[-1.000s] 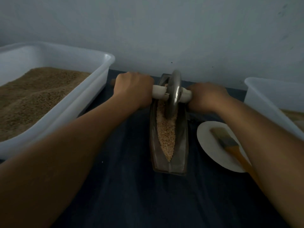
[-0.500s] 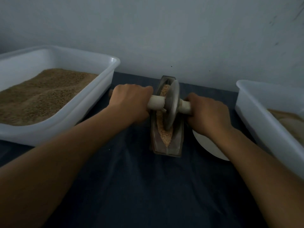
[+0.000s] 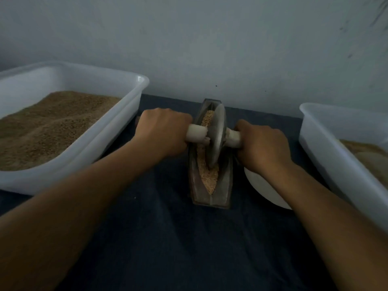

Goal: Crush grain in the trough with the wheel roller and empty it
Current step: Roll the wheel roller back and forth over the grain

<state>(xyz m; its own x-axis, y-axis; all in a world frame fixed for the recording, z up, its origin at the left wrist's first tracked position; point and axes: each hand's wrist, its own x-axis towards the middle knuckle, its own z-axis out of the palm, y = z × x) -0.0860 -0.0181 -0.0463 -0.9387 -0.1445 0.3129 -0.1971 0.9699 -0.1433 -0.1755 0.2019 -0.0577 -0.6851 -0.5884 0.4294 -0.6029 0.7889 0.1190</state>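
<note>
Metal is showing dull grey on the wheel roller, which is standing on edge in the trough, its rim sinking into the pale grain. You are gripping it by both ends of its white handle: your left hand is wrapping its fingers tightly round the left end, and your right hand is curling its fingers round the right end, knuckles up. The trough is lying lengthwise between your two fists, running from just nearer you than your fingers to beyond them, toward the wall. Grain is filling its groove on both sides of the wheel. Outward from your left fingers, a white tub is sitting heaped with brown grain. Outward from your right fingers, a second white tub is holding a lighter brown fill. Just under your right wrist, a white plate is peeking out, touching or nearly touching the trough's side; you cannot tell which. Everything is resting on a surface covered in dark blue cloth.
</note>
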